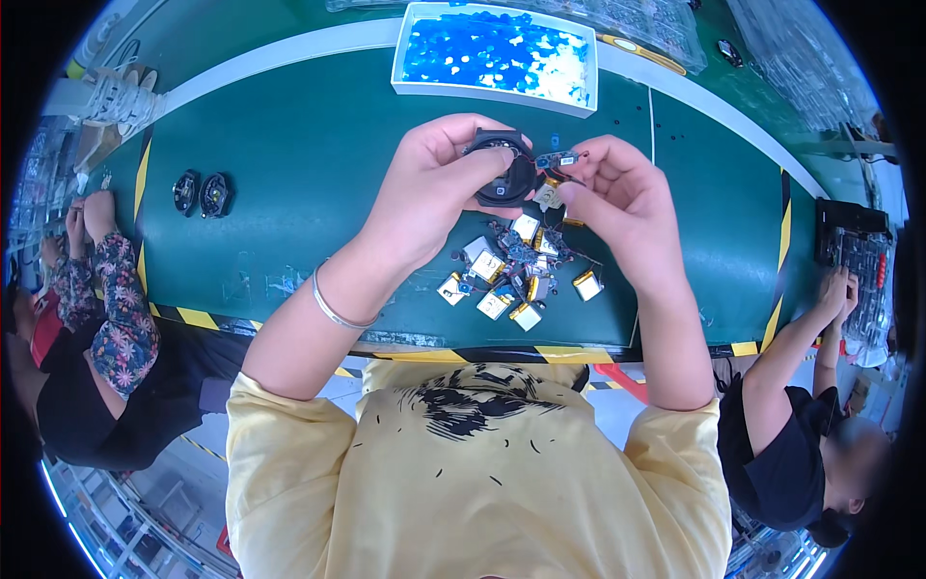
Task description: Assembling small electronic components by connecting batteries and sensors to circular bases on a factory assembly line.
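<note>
Gripped in left hand: round black housing, fingers curled over its upper rim, thumb under; held above green work mat, at 12 o'clock from the loose parts heap.
Pinched between right hand thumb and forefinger: small circuit board with blue component, touching the housing's edge at 3 o'clock; thin wires trailing down, possibly to a gold-wrapped battery cell hanging just beneath, detail too small to confirm.
Silver bangle on left wrist.
Heap of pouch battery cells with small boards and wires, on mat at 6 o'clock from both hands, near the striped front edge.
White tray of blue parts, on mat at 12 o'clock, well apart from hands.
Two round black housings, side by side at 9 o'clock, well apart.
Co-worker in floral sleeve at far 9 o'clock; another co-worker's arm at 4 o'clock.
</note>
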